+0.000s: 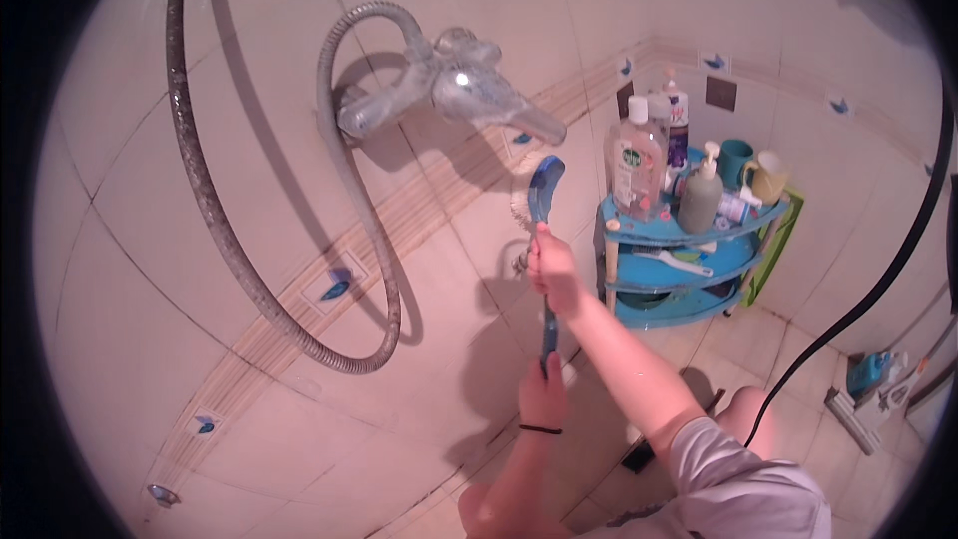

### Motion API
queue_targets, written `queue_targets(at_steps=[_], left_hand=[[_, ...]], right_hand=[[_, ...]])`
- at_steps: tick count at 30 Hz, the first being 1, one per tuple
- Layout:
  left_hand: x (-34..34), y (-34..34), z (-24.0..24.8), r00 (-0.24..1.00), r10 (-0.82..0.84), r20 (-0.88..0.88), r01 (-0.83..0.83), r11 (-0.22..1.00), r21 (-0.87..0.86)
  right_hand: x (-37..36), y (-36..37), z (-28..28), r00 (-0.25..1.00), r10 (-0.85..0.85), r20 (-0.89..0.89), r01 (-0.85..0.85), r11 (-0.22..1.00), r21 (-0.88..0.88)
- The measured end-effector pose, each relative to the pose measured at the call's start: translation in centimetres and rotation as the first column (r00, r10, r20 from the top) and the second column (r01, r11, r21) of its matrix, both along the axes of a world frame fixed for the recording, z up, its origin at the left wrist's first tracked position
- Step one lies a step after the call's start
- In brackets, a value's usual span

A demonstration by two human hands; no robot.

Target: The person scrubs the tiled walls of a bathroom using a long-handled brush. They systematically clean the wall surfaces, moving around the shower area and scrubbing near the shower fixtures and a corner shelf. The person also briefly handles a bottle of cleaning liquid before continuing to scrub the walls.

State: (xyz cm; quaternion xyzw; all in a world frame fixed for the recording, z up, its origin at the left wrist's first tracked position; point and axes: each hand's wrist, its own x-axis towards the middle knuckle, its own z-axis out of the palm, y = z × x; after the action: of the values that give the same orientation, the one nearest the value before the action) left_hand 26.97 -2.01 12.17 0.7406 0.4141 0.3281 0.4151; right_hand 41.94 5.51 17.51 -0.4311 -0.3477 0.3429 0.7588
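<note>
Since its handle [550, 332] runs toward six o'clock, right hand [554, 269] above and left hand [542, 401] below grip the blue brush [542, 188], wall [449, 279] contact unclear.

Blue tiered shelf [654, 233], on top clear bottle [639, 175], grey pump bottle [701, 203], teal cup [734, 162], yellow cup [767, 182]; black cable [860, 307] at right

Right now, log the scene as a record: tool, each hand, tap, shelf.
brush: blue, bristles toward the tiled wall; contact unclear
left hand: closed on the handle's lower end; black band at wrist
right hand: closed higher up, just below the brush head
tap: wall-mounted, grey hose attached
shelf: blue, tiered, in the corner
top tier: clear bottle, pump bottle, teal cup, yellow cup, others
</note>
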Motion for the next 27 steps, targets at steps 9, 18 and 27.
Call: queue_targets(at_steps=[9, 18, 27], left_hand=[[-9.8, -8.6, -20.2, 0.929, 0.323, 0.180, -0.235, 0.890, -0.390], [-1.2, 2.1, -10.2, 0.880, 0.079, 0.468, 0.001, 0.986, -0.169], [-4.9, -3.6, -19.4, 0.895, 0.227, 0.383, -0.039, 0.897, -0.441]], right_hand=[[-14.8, -3.8, -15.1, 0.969, -0.054, 0.243, 0.157, 0.891, -0.426], [-6.6, 1.0, 1.7, 0.864, -0.271, 0.425, 0.368, 0.916, -0.163], [-11.0, -1.6, -11.7, 0.878, -0.152, 0.454, 0.297, 0.916, -0.268]])
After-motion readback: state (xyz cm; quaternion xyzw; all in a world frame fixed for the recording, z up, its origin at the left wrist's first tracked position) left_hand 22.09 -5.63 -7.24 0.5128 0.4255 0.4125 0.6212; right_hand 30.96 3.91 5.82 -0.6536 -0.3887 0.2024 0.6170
